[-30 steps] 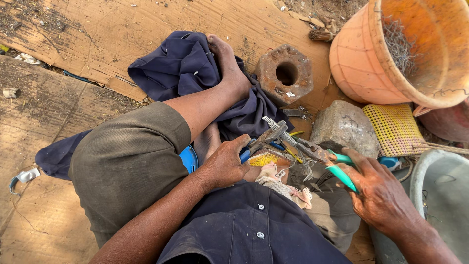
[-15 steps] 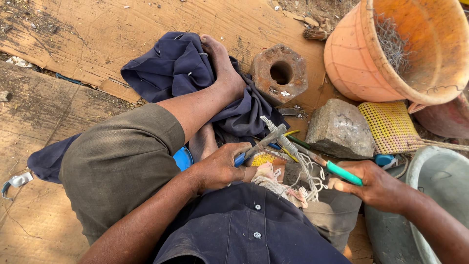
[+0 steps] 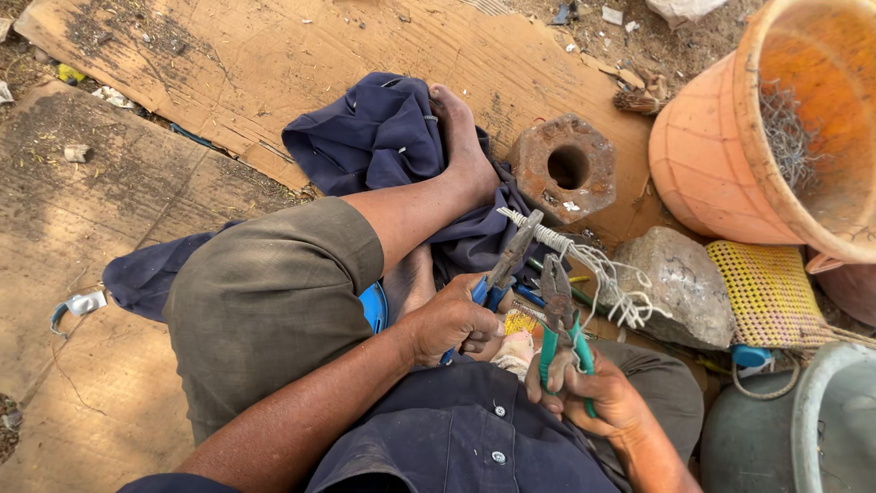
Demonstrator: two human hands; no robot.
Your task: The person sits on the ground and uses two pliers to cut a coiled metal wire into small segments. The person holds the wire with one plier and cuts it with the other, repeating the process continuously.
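Fingers of left hand curled tight round the blue handles of one pair of pliers; its nose clamps the near end of a twisted bundle of pale wire. Right hand fingers wrapped closed round green-handled pliers, jaws up, nose just beside or on the same wire, exact contact not clear. Wire runs from the blue pliers' nose away from the hands, frays into loose loops touching the grey stone.

Places relative to that stone, largest first:
- cardboard sheets on the ground, spreading well beyond and to the left of it
- bent leg in olive trousers, left of it, bare foot resting on dark blue cloth
- orange basin tipped on its side, just above right, tangle of wire inside
- grey tub, below right, only partly in view
- rusty hexagonal block with a centre hole, just above left
- yellow mesh pad, touching its right side
- small bent metal clip, far left, well apart

Blocking: both hands and the knee cover the lap area; a yellow scrap under the left hand is partly hidden.
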